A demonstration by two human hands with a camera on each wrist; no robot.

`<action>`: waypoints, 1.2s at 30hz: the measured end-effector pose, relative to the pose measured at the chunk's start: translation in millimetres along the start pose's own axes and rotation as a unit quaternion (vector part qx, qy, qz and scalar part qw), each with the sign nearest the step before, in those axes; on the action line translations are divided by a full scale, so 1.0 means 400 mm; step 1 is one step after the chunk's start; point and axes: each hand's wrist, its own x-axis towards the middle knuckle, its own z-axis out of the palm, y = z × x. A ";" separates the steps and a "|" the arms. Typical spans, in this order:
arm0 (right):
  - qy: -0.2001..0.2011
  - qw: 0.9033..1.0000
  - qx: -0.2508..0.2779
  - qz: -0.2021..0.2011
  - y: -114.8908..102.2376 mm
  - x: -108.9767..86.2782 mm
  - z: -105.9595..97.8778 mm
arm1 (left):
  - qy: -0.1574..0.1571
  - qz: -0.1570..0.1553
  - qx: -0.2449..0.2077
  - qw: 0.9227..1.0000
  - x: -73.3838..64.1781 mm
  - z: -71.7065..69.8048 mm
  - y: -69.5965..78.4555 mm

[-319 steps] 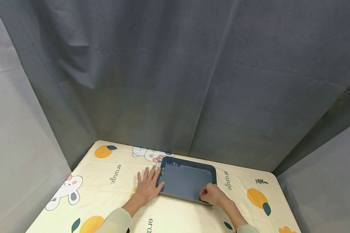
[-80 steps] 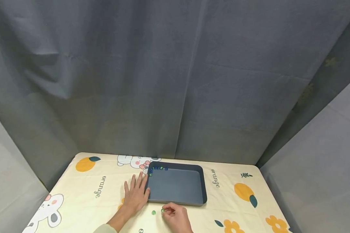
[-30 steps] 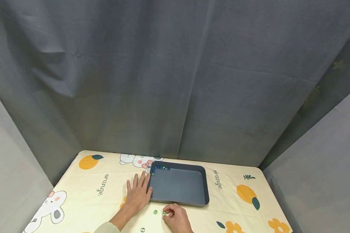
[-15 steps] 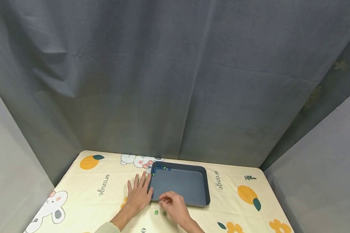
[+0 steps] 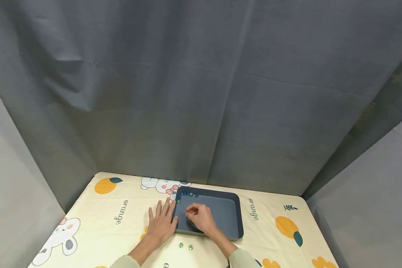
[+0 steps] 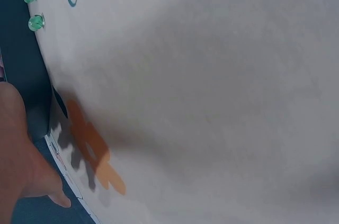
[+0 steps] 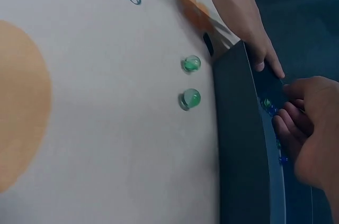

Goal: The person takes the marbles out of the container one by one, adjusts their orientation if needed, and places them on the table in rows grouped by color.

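My left hand (image 5: 162,222) lies spread at the left edge of a dark grey tray (image 5: 221,216), fingertips at its rim. Over the tray's left half hovers my right hand (image 5: 201,219), fingers loosely bent. In the right wrist view nothing shows between that hand's thumb and fingers (image 7: 288,128). Several blue marbles (image 5: 197,195) and green ones (image 5: 178,201) line the tray's far-left corner. Two clear green marbles, one left (image 5: 181,245) and one right (image 5: 191,247), sit on the cloth before the tray; both wrist views show them too.
A cream tablecloth (image 5: 127,238) printed with oranges, flowers and rabbits covers the table. Grey curtains (image 5: 154,111) hang behind the table and at both sides. The tray's near wall (image 7: 241,139) stands between the loose marbles and the tray floor.
My right hand has left a green marble on the cloth beside the other one and moved forward over the tray. Earlier it reached into the tray's near-right corner. My left hand stays at the tray.
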 end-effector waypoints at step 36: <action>0.014 0.993 -0.071 0.094 0.033 0.148 0.103 | -0.025 0.001 -0.006 1.000 0.004 0.004 -0.007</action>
